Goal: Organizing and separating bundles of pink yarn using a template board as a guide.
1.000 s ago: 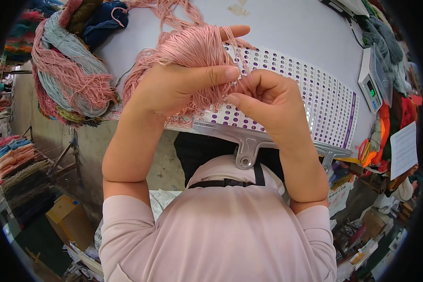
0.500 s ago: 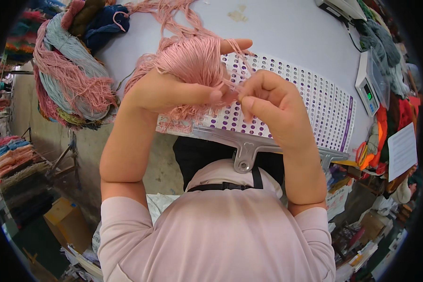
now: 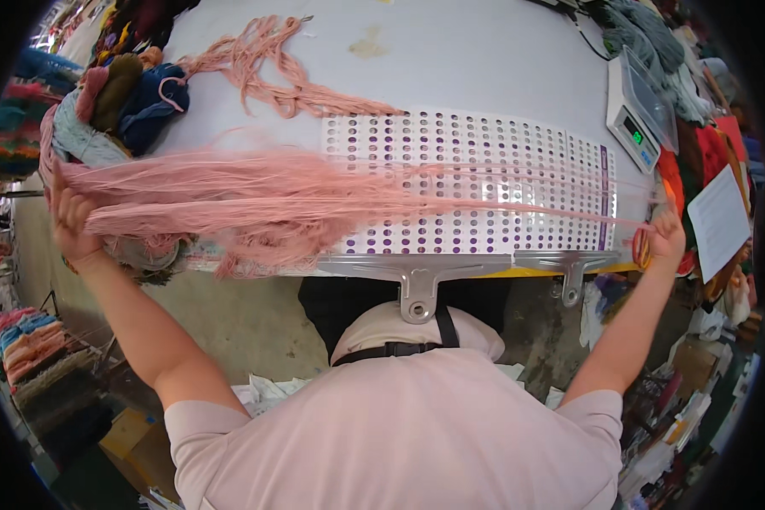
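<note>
A loose bundle of pink yarn (image 3: 255, 191) stretches sideways across the front of the table. My left hand (image 3: 76, 221), far to the left, is closed on the thick end of it. Away on the right, my right hand (image 3: 669, 231) pinches a few thin strands drawn taut from the bundle. Under these strands lies a white sheet with rows of purple dots (image 3: 484, 140), held at the table's front edge by a metal clip (image 3: 418, 293). More pink yarn (image 3: 268, 72) lies loosely looped on the table behind.
A white scale (image 3: 633, 123) with a green display stands at the right. Blue and olive yarn hanks (image 3: 149, 106) are piled at the left. Grey yarn (image 3: 646, 38) lies at the back right. A printed paper (image 3: 718, 223) hangs beside my right hand. A second clip (image 3: 573, 285) grips the edge.
My hands have moved from close together in the middle to far apart. The pink yarn, bunched around my left hand before, is now pulled out long between them.
</note>
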Action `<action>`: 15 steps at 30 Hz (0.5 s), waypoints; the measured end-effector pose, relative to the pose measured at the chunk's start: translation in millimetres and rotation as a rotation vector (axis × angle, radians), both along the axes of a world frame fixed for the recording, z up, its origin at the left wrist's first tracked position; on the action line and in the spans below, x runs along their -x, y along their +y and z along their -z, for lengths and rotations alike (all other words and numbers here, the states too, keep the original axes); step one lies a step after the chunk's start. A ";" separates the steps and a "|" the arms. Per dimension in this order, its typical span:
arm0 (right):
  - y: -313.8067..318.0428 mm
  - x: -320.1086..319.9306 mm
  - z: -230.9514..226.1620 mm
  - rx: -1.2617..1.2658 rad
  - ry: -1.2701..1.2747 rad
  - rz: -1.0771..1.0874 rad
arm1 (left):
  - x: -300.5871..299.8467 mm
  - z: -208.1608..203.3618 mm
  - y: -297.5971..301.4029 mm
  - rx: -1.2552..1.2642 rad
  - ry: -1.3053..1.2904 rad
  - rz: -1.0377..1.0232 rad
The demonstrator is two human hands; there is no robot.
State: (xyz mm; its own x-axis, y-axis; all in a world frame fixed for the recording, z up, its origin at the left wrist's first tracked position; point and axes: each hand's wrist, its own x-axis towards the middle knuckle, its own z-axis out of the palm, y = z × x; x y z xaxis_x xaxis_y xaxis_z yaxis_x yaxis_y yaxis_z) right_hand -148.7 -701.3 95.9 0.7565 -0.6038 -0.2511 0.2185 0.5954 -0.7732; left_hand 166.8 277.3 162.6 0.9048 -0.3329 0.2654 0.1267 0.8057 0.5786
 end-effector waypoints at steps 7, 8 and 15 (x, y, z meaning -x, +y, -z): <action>-180.2 75.6 -75.3 0.193 0.116 0.405 | -78.9 -7.6 19.4 -0.127 0.051 -0.110; -190.6 75.3 -82.1 0.169 0.136 0.438 | -92.4 -0.2 29.6 -0.220 0.027 -0.184; -170.4 71.8 -47.9 0.229 0.368 0.607 | -69.5 20.7 -94.4 -1.061 0.135 -1.019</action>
